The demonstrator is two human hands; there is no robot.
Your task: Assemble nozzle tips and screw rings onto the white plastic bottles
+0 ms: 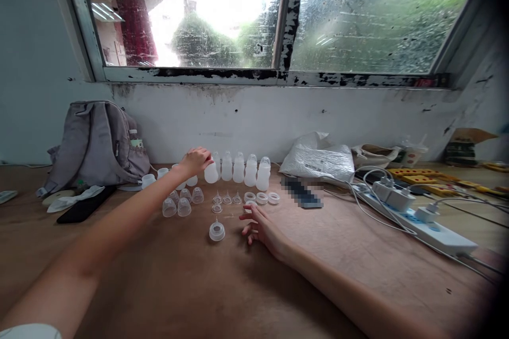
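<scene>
My left hand [196, 160] is closed on the top of a frosted white bottle [211, 173], at the left end of a row of capped bottles [238, 168]. My right hand [259, 226] hovers low over the table with fingers apart and nothing in them, just in front of the white rings [261, 198]. Thin clear nipples [227, 198] lie left of the rings. Nearer me stands a ring with a nipple in it [217, 231]. Clear domed caps [184, 206] sit to the left, with open bottles [148, 180] behind them, partly hidden by my left arm.
A grey backpack [95, 140] and a black phone-like slab [85, 205] are at the left. Toward the right lie a silver plastic bag [318, 158], a pixelated dark object [304, 194], a white power strip [441, 235] with cables, and yellow items [417, 177]. A wall with a window stands behind.
</scene>
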